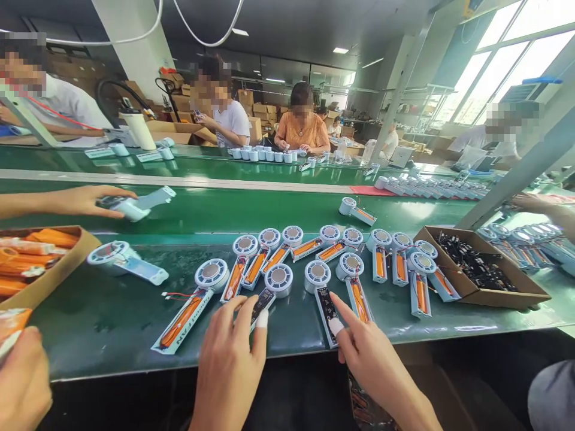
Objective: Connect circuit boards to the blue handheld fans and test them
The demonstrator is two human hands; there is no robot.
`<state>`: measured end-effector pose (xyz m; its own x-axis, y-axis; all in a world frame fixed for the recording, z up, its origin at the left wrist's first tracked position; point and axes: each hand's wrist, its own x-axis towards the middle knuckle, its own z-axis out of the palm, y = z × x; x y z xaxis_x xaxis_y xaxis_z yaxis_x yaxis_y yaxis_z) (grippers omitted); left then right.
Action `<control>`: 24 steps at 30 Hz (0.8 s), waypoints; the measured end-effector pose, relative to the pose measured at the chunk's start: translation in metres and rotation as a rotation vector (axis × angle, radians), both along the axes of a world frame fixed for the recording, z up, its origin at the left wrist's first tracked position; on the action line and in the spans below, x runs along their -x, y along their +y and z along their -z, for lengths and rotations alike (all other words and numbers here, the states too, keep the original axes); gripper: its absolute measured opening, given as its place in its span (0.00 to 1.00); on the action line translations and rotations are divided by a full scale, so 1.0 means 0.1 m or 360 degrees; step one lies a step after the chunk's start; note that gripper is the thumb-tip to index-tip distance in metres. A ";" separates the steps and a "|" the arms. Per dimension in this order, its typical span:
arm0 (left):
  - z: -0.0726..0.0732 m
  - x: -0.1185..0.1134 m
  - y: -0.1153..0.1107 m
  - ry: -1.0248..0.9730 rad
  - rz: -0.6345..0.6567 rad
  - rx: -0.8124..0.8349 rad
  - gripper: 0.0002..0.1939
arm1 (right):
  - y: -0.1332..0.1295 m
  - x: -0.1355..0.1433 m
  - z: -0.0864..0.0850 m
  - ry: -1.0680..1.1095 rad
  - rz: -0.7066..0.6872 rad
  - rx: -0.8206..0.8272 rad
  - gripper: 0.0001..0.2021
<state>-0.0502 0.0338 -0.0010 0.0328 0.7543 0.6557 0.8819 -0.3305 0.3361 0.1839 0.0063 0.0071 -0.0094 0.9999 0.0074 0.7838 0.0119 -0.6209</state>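
My left hand (233, 353) is closed round the handle of a small white handheld fan (278, 280), its thumb and fingers at either side of a black circuit board (262, 305) in the handle. To the right, my right hand (372, 353) grips a second handheld fan (317, 274). Thumb and index finger press at the edge of its black circuit board (326, 304). White covers sit on both thumb tips. Close by, a fan with an orange battery and wires (359, 296) lies beside my right index finger, and another fan (184, 320) lies left of my left hand.
Several more fans (245, 245) lie across the green bench. A carton of black circuit boards (476, 260) stands right, a carton of orange batteries (40, 257) left. A co-worker's hand (90, 200) holds a fan at left; another hand (24, 371) is lower left. Behind runs a conveyor (251, 209).
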 end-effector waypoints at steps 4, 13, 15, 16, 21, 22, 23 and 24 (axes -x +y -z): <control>0.27 0.11 -0.05 0.0174 0.0054 -0.0040 0.15 | -0.04 0.02 0.11 -0.0404 0.0021 -0.0399 0.23; 0.55 0.02 -0.09 -0.0020 0.0198 -0.0267 0.15 | -0.16 0.15 0.40 -0.0493 -0.0075 -0.0898 0.22; 0.57 0.03 -0.08 -0.0027 0.0205 -0.0296 0.15 | -0.14 0.18 0.42 -0.0506 -0.0030 -0.0942 0.21; 0.57 0.03 -0.07 -0.0035 0.0208 -0.0297 0.15 | -0.13 0.20 0.43 -0.0507 -0.0006 -0.0965 0.21; 0.54 0.05 -0.07 -0.0079 0.0242 -0.0236 0.16 | -0.12 0.22 0.49 -0.0533 0.0025 -0.0959 0.20; 0.54 0.06 -0.07 -0.0069 0.0248 -0.0245 0.16 | -0.13 0.23 0.50 -0.0548 0.0019 -0.0956 0.21; 0.54 0.06 -0.07 -0.0054 0.0251 -0.0261 0.16 | -0.14 0.23 0.50 -0.0567 0.0020 -0.0957 0.21; 0.55 0.07 -0.07 -0.0041 0.0252 -0.0275 0.16 | -0.15 0.24 0.50 -0.0585 0.0032 -0.0957 0.21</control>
